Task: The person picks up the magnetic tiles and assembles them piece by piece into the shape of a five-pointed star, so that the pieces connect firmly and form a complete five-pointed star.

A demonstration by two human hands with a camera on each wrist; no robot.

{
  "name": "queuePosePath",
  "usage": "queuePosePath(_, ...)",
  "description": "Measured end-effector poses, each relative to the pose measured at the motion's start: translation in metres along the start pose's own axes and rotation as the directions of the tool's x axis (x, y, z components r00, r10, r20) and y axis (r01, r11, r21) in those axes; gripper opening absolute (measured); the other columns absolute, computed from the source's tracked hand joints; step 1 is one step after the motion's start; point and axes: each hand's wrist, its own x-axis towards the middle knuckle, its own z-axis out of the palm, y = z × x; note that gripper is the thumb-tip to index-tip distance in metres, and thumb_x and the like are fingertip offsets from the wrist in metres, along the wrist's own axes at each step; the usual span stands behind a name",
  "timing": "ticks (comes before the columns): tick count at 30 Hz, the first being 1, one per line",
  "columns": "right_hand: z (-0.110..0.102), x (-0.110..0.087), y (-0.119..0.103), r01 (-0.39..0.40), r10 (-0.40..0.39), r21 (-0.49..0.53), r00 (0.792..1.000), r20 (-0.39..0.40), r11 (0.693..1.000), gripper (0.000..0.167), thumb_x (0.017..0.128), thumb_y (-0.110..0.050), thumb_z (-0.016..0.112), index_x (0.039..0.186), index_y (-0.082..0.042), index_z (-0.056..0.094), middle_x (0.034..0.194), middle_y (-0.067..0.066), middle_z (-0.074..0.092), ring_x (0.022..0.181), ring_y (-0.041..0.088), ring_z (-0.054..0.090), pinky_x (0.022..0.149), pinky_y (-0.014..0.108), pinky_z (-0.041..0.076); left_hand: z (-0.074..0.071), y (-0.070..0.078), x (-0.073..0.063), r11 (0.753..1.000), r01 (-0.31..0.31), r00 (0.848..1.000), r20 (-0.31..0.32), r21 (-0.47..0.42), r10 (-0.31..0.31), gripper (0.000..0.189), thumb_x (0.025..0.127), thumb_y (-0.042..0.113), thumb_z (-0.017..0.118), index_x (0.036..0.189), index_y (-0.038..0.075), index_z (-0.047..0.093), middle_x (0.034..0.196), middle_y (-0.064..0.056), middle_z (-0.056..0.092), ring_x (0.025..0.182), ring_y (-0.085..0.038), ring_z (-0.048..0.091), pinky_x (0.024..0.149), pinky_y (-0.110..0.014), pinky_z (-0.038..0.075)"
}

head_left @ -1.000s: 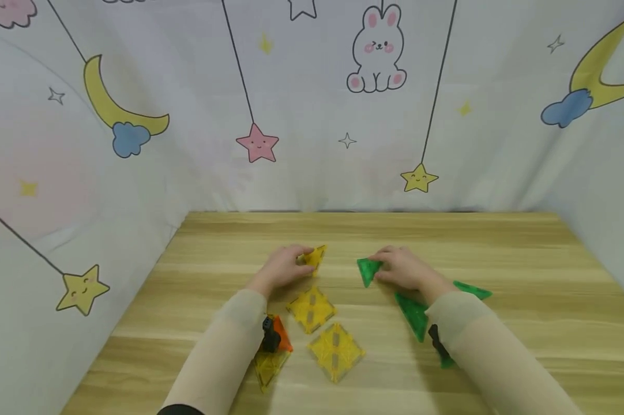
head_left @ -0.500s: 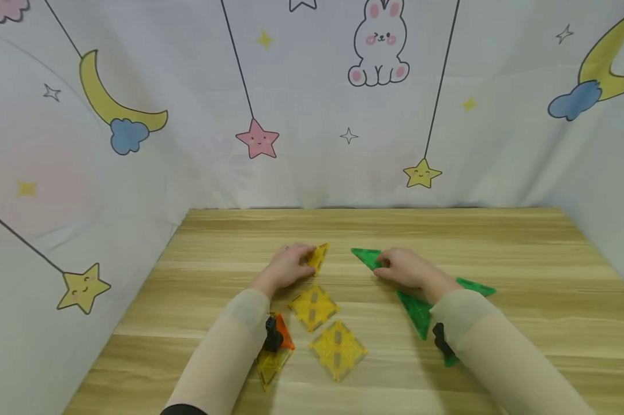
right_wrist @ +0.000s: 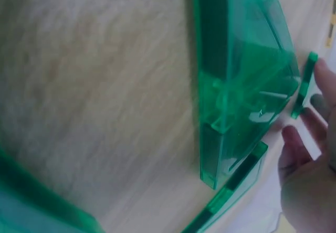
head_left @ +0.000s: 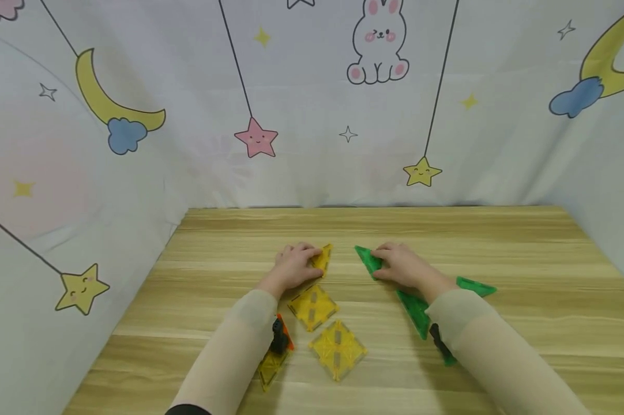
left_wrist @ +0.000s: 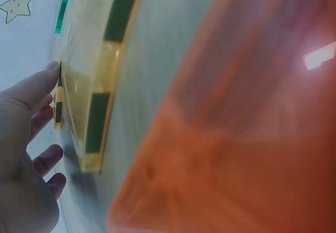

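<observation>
Pinching a yellow triangle [head_left: 323,260] in the left hand [head_left: 295,267], just beyond the farther yellow diamond [head_left: 313,308]; pinching a green triangle [head_left: 368,261] in the right hand [head_left: 402,266], beyond that diamond and to its right; holding both apart, reaching over a second green tile [head_left: 417,313] right of it.

On the wood-grain tabletop [head_left: 540,248] lie 2 yellow diamond tiles [head_left: 314,308] — with green triangular tiles [head_left: 417,314] to their right.
</observation>
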Motion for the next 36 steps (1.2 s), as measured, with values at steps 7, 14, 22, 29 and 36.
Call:
queuePosePath(7, 0.004, 0.002, -0.008, -0.045, 0.044, 0.022, 0.998, 0.041, 0.999, 0.063, 0.085, -0.037, 0.069, 0.132, 0.001, 0.051, 0.126, 0.021, 0.047, 0.114, 0.038, 0.045, 0.095, 0.049, 0.037, 0.005, 0.01, 0.0, 1.0, 0.007, 1.0, 0.005, -0.013, -0.007, 0.053, 0.087, 0.042, 0.065, 0.134, 0.022, 0.052, 0.136, -0.003, 0.044, 0.118, -0.036, 0.036, 0.096, -0.055, 0.025)
queuePosePath(14, 0.006, 0.006, -0.016, -0.06, 0.06, 0.009, 0.997, 0.043, 0.998, 0.063, 0.085, -0.037, 0.068, 0.133, -0.001, 0.05, 0.126, 0.02, 0.046, 0.113, 0.037, 0.046, 0.093, 0.049, 0.039, 0.006, 0.026, -0.001, 1.0, 0.005, 1.0, 0.017, 0.008, -0.005, 0.053, 0.087, 0.044, 0.064, 0.134, 0.022, 0.053, 0.136, -0.003, 0.044, 0.117, -0.034, 0.038, 0.096, -0.054, 0.025)
queuePosePath(22, 0.01, 0.009, -0.024, -0.074, 0.073, 0.024, 0.997, 0.037, 0.997, 0.064, 0.085, -0.038, 0.068, 0.134, -0.002, 0.048, 0.127, 0.021, 0.045, 0.114, 0.039, 0.046, 0.095, 0.05, 0.038, 0.013, 0.034, 0.0, 0.999, 0.031, 0.999, -0.012, 0.041, -0.031, 0.054, 0.086, 0.049, 0.063, 0.133, 0.025, 0.053, 0.135, 0.0, 0.045, 0.117, -0.031, 0.039, 0.093, -0.05, 0.029)
queuePosePath(29, 0.016, 0.01, -0.032, -0.073, 0.072, 0.055, 0.997, 0.01, 0.996, 0.066, 0.084, -0.038, 0.07, 0.132, 0.001, 0.049, 0.123, 0.021, 0.046, 0.11, 0.037, 0.049, 0.093, 0.048, 0.039, 0.018, 0.037, -0.001, 0.999, 0.029, 0.999, -0.028, 0.045, -0.028, 0.054, 0.085, 0.05, 0.063, 0.133, 0.025, 0.054, 0.134, -0.001, 0.045, 0.117, -0.031, 0.039, 0.092, -0.049, 0.029)
queuePosePath(36, 0.021, 0.009, -0.038, -0.077, 0.078, 0.072, 0.997, -0.017, 0.994, 0.064, 0.085, -0.035, 0.068, 0.132, 0.003, 0.047, 0.123, 0.021, 0.046, 0.111, 0.037, 0.048, 0.095, 0.048, 0.039, 0.02, 0.043, -0.005, 0.998, 0.035, 0.998, -0.05, 0.046, -0.033, 0.054, 0.085, 0.049, 0.064, 0.131, 0.024, 0.055, 0.133, 0.0, 0.047, 0.117, -0.03, 0.04, 0.091, -0.048, 0.031)
